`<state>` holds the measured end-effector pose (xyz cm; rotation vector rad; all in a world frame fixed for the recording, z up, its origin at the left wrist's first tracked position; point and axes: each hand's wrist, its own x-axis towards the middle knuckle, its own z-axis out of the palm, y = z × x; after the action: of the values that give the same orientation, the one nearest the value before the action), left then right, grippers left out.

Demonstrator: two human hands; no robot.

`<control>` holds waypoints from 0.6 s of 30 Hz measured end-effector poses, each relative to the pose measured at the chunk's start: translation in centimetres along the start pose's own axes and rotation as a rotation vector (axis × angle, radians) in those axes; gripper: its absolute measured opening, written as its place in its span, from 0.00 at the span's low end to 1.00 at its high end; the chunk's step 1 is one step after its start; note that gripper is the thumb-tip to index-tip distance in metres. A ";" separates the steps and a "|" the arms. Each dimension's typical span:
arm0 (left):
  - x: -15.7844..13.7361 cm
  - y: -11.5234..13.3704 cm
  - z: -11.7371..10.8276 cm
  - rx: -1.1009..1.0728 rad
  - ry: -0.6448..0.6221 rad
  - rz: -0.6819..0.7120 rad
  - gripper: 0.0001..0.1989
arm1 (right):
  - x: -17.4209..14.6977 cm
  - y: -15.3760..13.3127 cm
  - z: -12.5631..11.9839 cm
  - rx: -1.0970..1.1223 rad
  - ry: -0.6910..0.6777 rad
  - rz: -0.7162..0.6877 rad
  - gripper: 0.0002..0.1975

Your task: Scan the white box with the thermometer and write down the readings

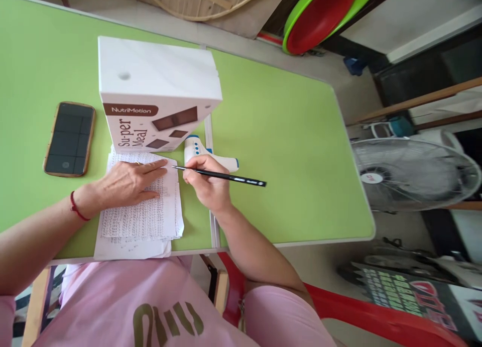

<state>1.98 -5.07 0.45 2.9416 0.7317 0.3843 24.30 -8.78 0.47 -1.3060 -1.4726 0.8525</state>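
A black pen point(229, 176) is pinched in my right hand point(211, 185), its tip pointing left at the upper right part of a written sheet. My left hand point(130, 184) lies flat with fingers stretched over the stack of papers point(139, 219), which is covered in dense handwritten lines. Just beyond the papers stands a white and brown NutriMotion box point(160, 76), upright. Behind my right hand a white and blue infrared thermometer point(196, 148) lies on its side, partly hidden by the fingers. Left of the box rests a smartphone point(70, 139) with a dark screen.
The green table point(286, 136) has a pale edge. Past its right side stands a fan point(414, 174). Green and red basins point(324, 18) lean at the back, near a round woven tray point(207, 0). A red chair point(376, 317) is at the lower right.
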 end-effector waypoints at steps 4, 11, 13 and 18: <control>0.2 0.9 -0.2 0.153 -0.149 -0.070 0.25 | -0.4 0.5 1.1 -0.007 0.036 0.033 0.06; 0.6 2.0 -1.2 0.189 -0.196 -0.114 0.22 | -0.7 2.2 1.8 -0.100 0.148 -0.016 0.06; 0.6 1.8 -1.1 0.172 -0.168 -0.117 0.23 | -0.6 2.2 1.9 -0.151 0.155 -0.071 0.05; 0.5 1.1 -0.7 0.111 -0.038 -0.037 0.24 | -0.4 2.1 1.9 -0.128 0.127 -0.072 0.06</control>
<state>2.73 -5.74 1.40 3.0238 0.8274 0.2925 23.16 -8.62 -2.10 -1.3673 -1.4832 0.6257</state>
